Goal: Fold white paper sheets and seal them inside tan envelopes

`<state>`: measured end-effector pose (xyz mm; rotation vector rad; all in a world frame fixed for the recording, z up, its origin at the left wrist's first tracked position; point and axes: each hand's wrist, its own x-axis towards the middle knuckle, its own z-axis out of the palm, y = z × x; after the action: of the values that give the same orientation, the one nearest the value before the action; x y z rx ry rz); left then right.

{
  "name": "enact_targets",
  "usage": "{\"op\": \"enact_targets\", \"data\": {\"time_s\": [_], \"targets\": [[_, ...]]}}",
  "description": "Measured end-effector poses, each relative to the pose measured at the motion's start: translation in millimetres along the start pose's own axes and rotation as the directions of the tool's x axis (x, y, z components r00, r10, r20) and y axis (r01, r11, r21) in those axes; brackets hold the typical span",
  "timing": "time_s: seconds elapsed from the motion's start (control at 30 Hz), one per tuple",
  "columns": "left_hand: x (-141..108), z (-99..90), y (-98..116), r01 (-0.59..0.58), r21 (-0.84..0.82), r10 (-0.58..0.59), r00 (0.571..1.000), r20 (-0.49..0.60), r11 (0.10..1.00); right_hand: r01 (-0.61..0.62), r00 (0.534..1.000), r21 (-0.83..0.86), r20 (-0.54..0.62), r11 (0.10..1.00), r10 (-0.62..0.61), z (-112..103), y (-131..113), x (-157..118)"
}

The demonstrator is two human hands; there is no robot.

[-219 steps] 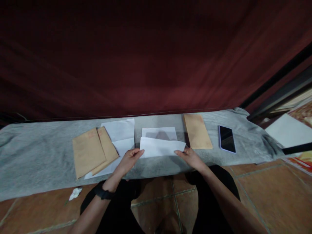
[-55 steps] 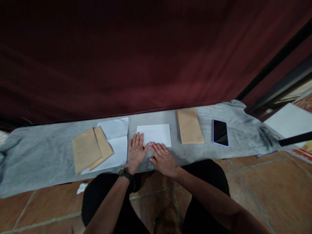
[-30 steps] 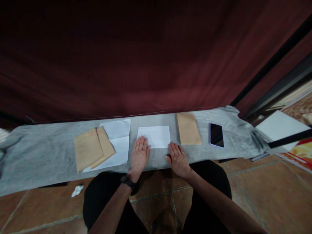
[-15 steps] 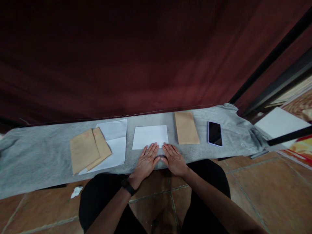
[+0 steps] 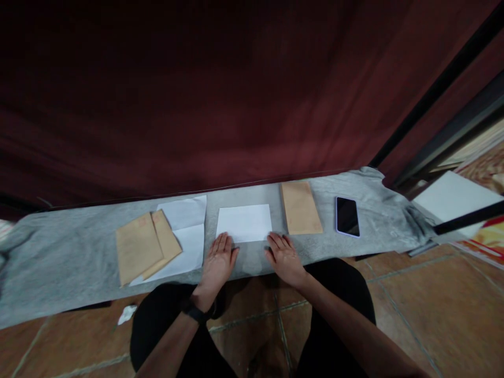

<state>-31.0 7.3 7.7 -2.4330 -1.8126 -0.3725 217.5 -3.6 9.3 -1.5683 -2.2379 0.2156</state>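
1. We are seeing both hands lying palm-down, fingers extended, gripping nothing: left hand (image 5: 217,257) on the near left corner, right hand (image 5: 285,257) at the near right corner of the flat white paper rectangle (image 5: 248,221), which is extending between and beyond them.
2. We are judging it light, bendy, easily creased, probably sliding on the soft grey cloth (image 5: 71,252); we are favouring fingertip pinches at its short sides.
3. We are counting one rectangle; left of the left hand, two flat tan paper envelopes (image 5: 139,249) over one larger creased white paper sheet (image 5: 191,244); beyond the right hand, one oblong tan paper packet (image 5: 301,208), layers uncountable; farther right, one black-screened, lilac-edged phone (image 5: 347,216).
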Motion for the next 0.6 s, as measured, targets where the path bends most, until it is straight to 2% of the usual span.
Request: {"op": "enact_targets", "data": {"time_s": [0.1, 0.2, 0.37, 0.6], "targets": [[14.7, -0.9, 23.3, -0.128, -0.114, 0.133, 0.990, 0.043, 0.985, -0.006, 1.000, 0.053, -0.003, 0.999, 0.006, -3.0, 6.1, 11.5], [29.7, 3.0, 43.1, -0.125, -0.147, 0.140, 0.985, 0.096, 0.981, -0.014, 1.000, 0.071, -0.006, 0.997, 0.014, -2.8, 11.4, 18.2], [44.7, 1.3, 56.2, -0.219, 0.004, 0.214, 0.958, 0.193, 0.976, -0.021, 1.000, 0.074, 0.005, 0.997, 0.021, -4.3, 14.3, 21.6], [54.9, -13.5, 82.5, -0.279, 0.159, 0.237, 0.942, 0.238, 0.947, -0.024, 1.000, 0.072, 0.020, 0.997, 0.023, -10.2, 13.4, 25.8]]}}
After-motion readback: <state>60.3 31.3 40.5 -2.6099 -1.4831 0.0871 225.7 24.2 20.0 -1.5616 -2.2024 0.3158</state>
